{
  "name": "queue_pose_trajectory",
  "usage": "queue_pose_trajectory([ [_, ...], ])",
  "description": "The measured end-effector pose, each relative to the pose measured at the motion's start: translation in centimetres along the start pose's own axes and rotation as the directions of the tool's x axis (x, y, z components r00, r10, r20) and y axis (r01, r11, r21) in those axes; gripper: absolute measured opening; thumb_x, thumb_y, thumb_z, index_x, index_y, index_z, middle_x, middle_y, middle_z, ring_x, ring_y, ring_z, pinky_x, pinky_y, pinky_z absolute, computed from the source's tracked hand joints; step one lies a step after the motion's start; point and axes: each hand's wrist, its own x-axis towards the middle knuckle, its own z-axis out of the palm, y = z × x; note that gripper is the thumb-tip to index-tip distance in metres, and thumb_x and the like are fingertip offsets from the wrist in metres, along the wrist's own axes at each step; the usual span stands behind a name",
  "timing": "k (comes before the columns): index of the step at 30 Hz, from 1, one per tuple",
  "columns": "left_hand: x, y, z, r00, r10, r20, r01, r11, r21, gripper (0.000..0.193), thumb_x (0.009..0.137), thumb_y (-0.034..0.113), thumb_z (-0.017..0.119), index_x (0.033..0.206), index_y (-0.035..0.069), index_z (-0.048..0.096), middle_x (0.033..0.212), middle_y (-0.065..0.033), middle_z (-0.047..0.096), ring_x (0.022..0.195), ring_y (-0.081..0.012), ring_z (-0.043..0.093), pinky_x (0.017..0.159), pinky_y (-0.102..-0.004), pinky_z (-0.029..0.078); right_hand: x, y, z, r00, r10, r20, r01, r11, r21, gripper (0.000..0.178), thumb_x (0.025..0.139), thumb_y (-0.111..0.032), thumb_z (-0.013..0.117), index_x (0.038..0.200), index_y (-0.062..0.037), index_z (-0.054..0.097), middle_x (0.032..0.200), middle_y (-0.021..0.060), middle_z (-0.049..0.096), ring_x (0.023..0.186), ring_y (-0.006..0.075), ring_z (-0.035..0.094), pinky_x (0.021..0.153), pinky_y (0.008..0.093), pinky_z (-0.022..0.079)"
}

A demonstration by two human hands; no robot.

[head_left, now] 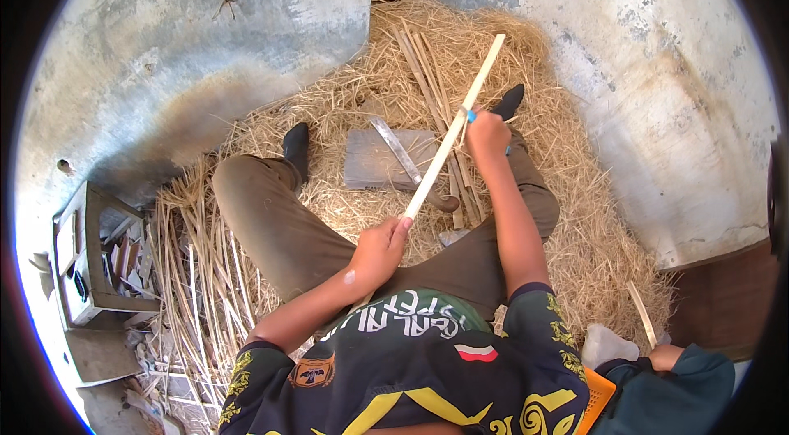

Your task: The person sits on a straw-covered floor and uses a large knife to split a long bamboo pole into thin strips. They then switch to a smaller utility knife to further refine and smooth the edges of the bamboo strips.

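Observation:
A long pale bamboo strip (454, 133) slants across the middle, from near my lap up toward the far right. My left hand (382, 254) is closed around its near end. My right hand (488, 138) is closed on a blue-handled knife (471, 115) at the strip's upper half; the fist hides most of the knife, and a small bit of it meets the strip. Past the strip, a large curved knife (396, 149) with a brown hooked handle lies across a wooden board (366, 157) between my legs.
Wood shavings (592, 230) cover the floor. Several strips (426, 78) lie beyond the board, and more (209, 295) are piled at left beside a wooden box (123, 300). Worn walls (246, 32) stand close. At lower right, another person's hand (666, 357) is by a thin strip (642, 313).

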Motion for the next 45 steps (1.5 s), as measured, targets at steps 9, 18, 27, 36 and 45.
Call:
queue_pose_trajectory([
  [9,-0.9,0.6,0.8,0.989,0.063,0.13,-0.068,0.997,0.033,0.042,0.11,0.034,0.053,0.087,0.0,0.062,0.058,-0.0044,0.053,0.054,-0.011,0.046,0.052,-0.0333,0.041,8.1,8.9,-2.7,0.968,0.242,-0.068,-0.248,0.964,-0.094,0.029,0.098,-0.027,0.057,0.098,-0.007,0.079,0.094,0.0212,0.075,0.093,0.0416,0.074,0.079,0.0526,0.059],
  [18,-0.6,1.3,0.6,0.978,-0.071,0.197,0.084,0.995,-0.055,0.041,0.107,0.033,0.058,0.086,-0.002,0.063,0.059,-0.0162,0.055,0.05,-0.0215,0.048,0.051,-0.0391,0.042,2.3,7.4,-4.7,0.988,-0.078,-0.132,0.05,0.979,-0.199,0.033,0.1,-0.027,0.057,0.086,-0.004,0.076,0.072,0.0202,0.071,0.069,0.0408,0.072,0.062,0.0512,0.056],
  [27,-0.6,2.4,-0.2,0.963,-0.147,0.224,0.191,0.964,-0.187,0.041,0.109,0.033,0.054,0.084,0.002,0.059,0.057,-0.0005,0.051,0.045,-0.007,0.046,0.043,-0.0278,0.037,-1.5,4.8,-4.3,0.959,-0.197,-0.206,0.165,0.973,-0.161,0.04,0.1,-0.021,0.057,0.066,-0.0053,0.069,0.059,0.0182,0.065,0.054,0.0367,0.067,0.05,0.0484,0.052],
  [36,-0.5,1.3,-0.2,0.991,-0.042,0.129,0.059,0.989,-0.134,0.039,0.108,0.032,0.057,0.087,-0.001,0.061,0.055,-0.007,0.051,0.045,-0.0147,0.051,0.044,-0.0354,0.039,-7.3,1.0,-4.7,0.958,-0.276,-0.077,0.274,0.961,-0.038,0.03,0.092,-0.027,0.068,0.071,-0.0056,0.069,0.066,0.0161,0.069,0.06,0.0379,0.069,0.055,0.0491,0.054],
  [45,-1.1,2.5,-0.6,0.993,0.111,0.04,-0.112,0.993,0.038,0.032,0.108,0.025,0.058,0.09,-0.001,0.061,0.057,-0.0105,0.053,0.048,-0.0156,0.044,0.048,-0.0353,0.038,-1.8,1.4,-5.3,0.976,-0.188,-0.11,0.178,0.98,-0.088,0.042,0.101,-0.024,0.055,0.069,-0.0031,0.071,0.062,0.0204,0.066,0.058,0.0418,0.068,0.057,0.0512,0.055],
])
